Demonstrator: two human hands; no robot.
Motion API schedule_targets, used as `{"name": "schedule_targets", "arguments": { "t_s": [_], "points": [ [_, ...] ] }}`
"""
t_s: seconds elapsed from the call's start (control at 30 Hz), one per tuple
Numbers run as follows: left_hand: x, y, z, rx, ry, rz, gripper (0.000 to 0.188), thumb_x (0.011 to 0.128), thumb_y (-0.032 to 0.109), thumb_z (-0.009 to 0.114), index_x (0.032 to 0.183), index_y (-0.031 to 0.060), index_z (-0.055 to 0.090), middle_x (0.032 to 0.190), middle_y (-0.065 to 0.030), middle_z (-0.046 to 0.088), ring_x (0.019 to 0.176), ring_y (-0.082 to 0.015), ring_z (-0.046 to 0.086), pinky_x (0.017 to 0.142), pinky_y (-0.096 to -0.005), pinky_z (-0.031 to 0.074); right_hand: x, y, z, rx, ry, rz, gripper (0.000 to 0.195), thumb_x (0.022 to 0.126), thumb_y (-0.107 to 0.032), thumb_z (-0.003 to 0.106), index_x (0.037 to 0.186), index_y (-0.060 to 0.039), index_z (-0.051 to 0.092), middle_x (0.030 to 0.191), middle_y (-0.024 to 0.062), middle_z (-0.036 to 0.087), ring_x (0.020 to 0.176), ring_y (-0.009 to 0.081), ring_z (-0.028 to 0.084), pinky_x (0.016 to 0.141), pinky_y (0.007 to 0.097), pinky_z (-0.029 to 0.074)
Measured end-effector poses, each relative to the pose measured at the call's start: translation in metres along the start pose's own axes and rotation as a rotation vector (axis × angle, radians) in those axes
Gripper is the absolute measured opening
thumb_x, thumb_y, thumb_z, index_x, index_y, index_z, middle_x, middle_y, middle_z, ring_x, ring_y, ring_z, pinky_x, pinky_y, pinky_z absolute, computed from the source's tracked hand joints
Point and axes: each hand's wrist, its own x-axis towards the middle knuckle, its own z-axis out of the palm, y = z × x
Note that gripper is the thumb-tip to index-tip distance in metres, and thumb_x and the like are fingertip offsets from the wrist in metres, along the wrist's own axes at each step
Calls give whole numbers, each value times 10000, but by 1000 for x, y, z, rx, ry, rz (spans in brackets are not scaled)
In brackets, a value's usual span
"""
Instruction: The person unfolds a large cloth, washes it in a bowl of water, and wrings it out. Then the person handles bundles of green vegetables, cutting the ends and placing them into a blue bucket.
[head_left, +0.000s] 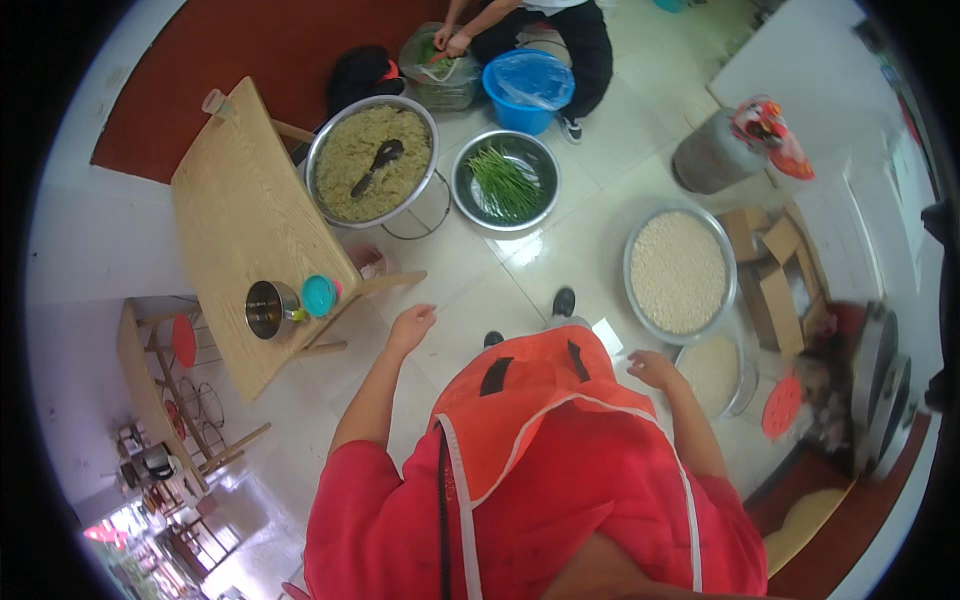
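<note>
My left hand (412, 328) hangs empty over the tiled floor, its fingers loosely bent, near the corner of a wooden table (232, 195). On that table stand a steel pot (262, 309) and a teal bowl (319, 295). My right hand (651, 367) is also empty, fingers relaxed, just left of a basin of pale grains (709, 373). Beyond it sits a larger metal basin of whitish grain-like pieces (679, 271). Ahead of me a steel basin (551, 214) holds long green stalks (504, 184). A wide metal basin of yellowish-green food (330, 169) carries a dark ladle (381, 161).
A seated person's hands (452, 41) work over a plastic bag of greens (439, 86), beside a blue bucket (525, 116). To the right are a gas cylinder (716, 154), opened cardboard boxes (776, 300) and a red stool (782, 406). Wooden furniture (161, 405) lines the left.
</note>
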Motion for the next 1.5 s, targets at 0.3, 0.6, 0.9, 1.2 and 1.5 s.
{"name": "schedule_targets", "arguments": {
  "t_s": [0.3, 0.6, 0.9, 1.2, 1.5],
  "points": [
    [33, 0, 38, -81, 120, -251, 345, 796, 255, 586, 1083, 67, 624, 987, -128, 655, 935, -229, 612, 833, -323, 461, 209, 3, -201, -257, 113, -190, 368, 736, -230, 612, 1058, -54, 613, 928, 163, 648, 887, 327, 617, 781, 401, 484],
    [36, 49, 56, -462, 155, -660, 343, 779, 168, 589, 1087, 21, 620, 879, -80, 645, 786, -148, 584, 744, -273, 461, 352, -93, -306, -230, 38, -347, 317, 756, -234, 609, 1015, -51, 610, 920, 135, 656, 873, 304, 621, 779, 384, 490],
    [193, 64, 17, -480, 238, -451, 339, 800, 197, 577, 1098, 42, 621, 895, -78, 645, 825, -152, 585, 766, -276, 456, 385, -93, -340, -294, -156, -239, 328, 771, -217, 609, 1043, -36, 609, 942, 154, 653, 883, 298, 622, 778, 369, 487],
    [238, 83, -9, -578, 455, -520, 312, 817, 178, 570, 1100, 55, 624, 910, -65, 641, 833, -137, 576, 782, -265, 450, 479, -100, -389, -386, -292, -178, 359, 748, -280, 612, 1041, -72, 618, 983, 145, 644, 943, 282, 607, 827, 357, 474],
    [240, 140, 88, -634, 485, -758, 300, 804, 165, 594, 1065, 23, 634, 844, -48, 646, 788, -112, 576, 746, -238, 459, 605, -151, -449, -472, -473, -324, 312, 769, -261, 601, 1016, -72, 628, 1023, 143, 634, 982, 300, 584, 858, 370, 457]
  ]
}}
